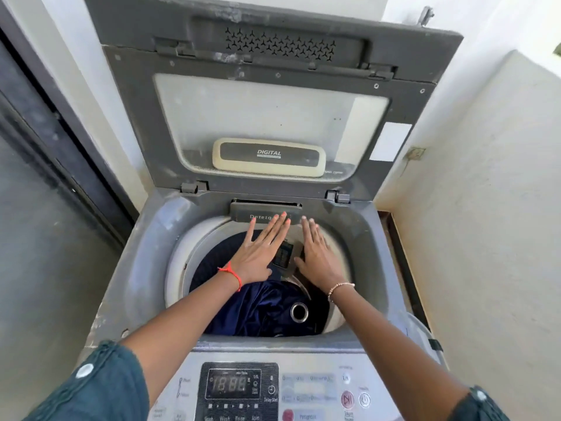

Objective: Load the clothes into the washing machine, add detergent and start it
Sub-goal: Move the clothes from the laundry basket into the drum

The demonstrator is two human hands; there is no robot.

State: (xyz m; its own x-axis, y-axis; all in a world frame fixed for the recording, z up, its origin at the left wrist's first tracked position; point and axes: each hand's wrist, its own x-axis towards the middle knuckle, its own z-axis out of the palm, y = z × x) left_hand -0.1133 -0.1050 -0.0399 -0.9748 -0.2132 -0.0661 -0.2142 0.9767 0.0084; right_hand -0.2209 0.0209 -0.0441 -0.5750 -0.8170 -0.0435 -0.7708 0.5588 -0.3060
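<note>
The only view comes from a camera worn on the person's head, facing forward and steeply down into the top of the washing machine point(145, 238). It sits close: both forearms run up from the bottom corners, and the control panel point(306, 390) is cut off at the bottom edge, nearer than the left hand point(258, 253) and right hand point(318, 256). Beyond both hands the raised lid point(273, 117) fills the upper half. The wide lens bows the door point(45, 177) left of the left hand and the wall point(485, 238) right of the right hand.

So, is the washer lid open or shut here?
Open. The lid stands raised behind the drum, its window facing the camera, and dark clothes show in the uncovered drum below.
</note>
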